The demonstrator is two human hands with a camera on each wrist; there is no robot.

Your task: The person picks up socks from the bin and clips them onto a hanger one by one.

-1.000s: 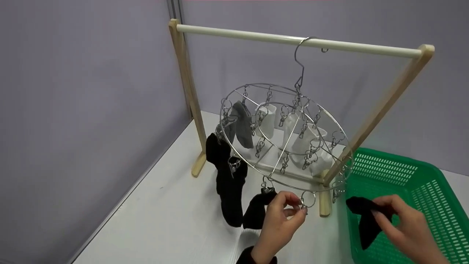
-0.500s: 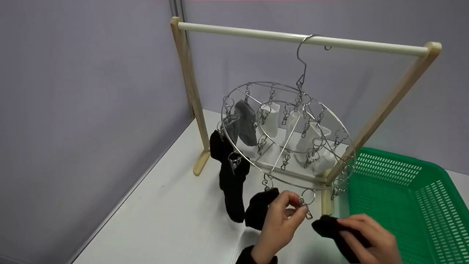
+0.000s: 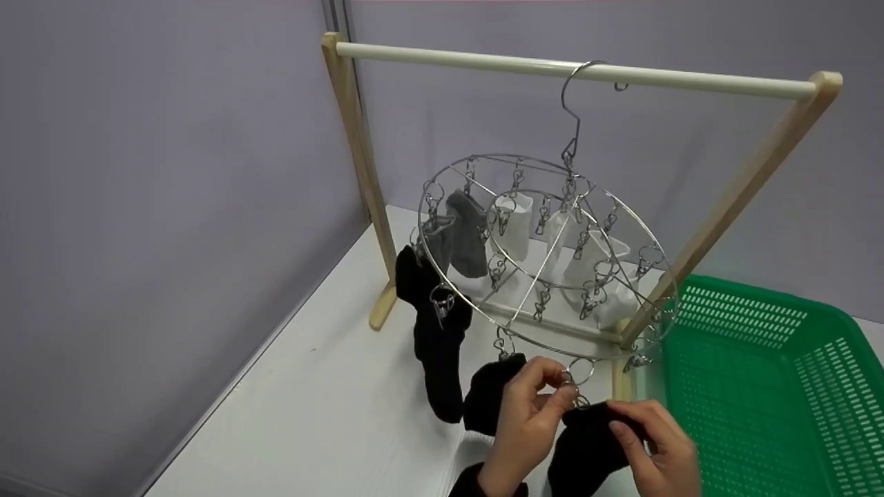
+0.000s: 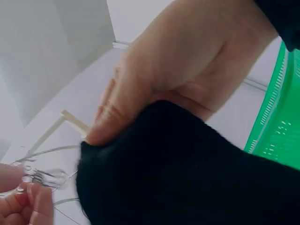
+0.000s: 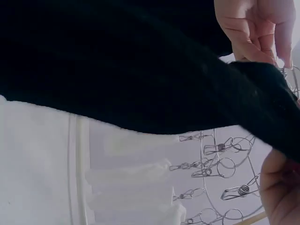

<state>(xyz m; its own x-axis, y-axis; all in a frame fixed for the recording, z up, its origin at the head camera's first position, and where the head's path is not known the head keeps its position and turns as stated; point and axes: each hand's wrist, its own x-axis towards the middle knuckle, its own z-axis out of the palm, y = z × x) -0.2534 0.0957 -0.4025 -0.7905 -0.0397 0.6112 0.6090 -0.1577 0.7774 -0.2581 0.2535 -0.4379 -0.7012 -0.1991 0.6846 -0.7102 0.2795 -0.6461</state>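
Note:
My left hand pinches a metal clip that hangs from the front rim of the round sock hanger. Just right of it, my right hand grips a black sock near its upper edge, between thumb and fingers. That edge lies right at the clip's lower end; whether the clip bites the cloth cannot be made out. Dark fabric of the same sock fills much of the left wrist view, and the sock spans the right wrist view too. Another black sock hangs left of my left hand.
A wooden stand with a white rod carries the hanger. Grey socks, white socks and a long black sock hang from its clips. At right sits a green basket. A wall rises at left.
My right hand has carried the black sock leftward from over the basket to the clip. My left hand stays at the clip, nearly in place.

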